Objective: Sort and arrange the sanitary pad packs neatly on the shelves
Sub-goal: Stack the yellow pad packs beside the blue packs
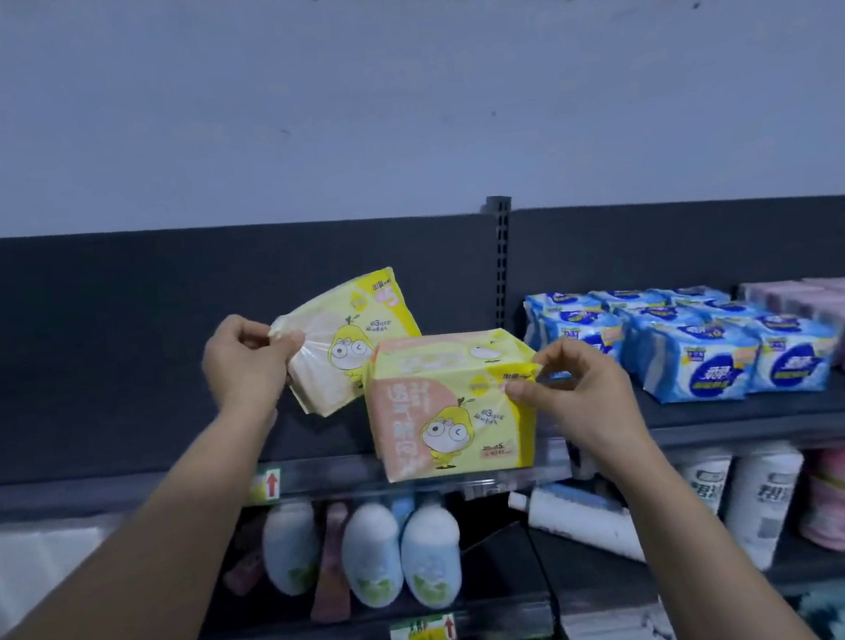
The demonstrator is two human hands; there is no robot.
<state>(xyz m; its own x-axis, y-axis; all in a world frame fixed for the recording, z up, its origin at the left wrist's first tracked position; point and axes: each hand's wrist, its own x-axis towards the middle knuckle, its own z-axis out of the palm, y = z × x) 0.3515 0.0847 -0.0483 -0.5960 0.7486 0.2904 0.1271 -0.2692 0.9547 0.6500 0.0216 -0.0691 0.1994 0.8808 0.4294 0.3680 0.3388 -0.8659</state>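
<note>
Left hand (244, 362) pinches the wrapper end of a tilted pack (355, 336) over the shelf (116, 483). Right hand (577, 392) pinches the top corner of the front pack (450, 410), which stands upright between both hands. Blue packs (696, 345) sit right of the right hand.

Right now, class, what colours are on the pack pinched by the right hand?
The pack is yellow and peach-pink, shown best in the head view.

I count two yellow-and-peach plastic-wrapped pad packs (355, 341), each printed with a cartoon pear. Of the blue-and-white plastic pad packs (693, 371) I make out at least six; the back ones are too blurred for me to be sure. On the lower shelf I see three rounded white bottles (371, 557), one white tube (574, 522), two white printed cylinders (763, 503) and two yellow-green price tags (271, 484) with red arrows.
</note>
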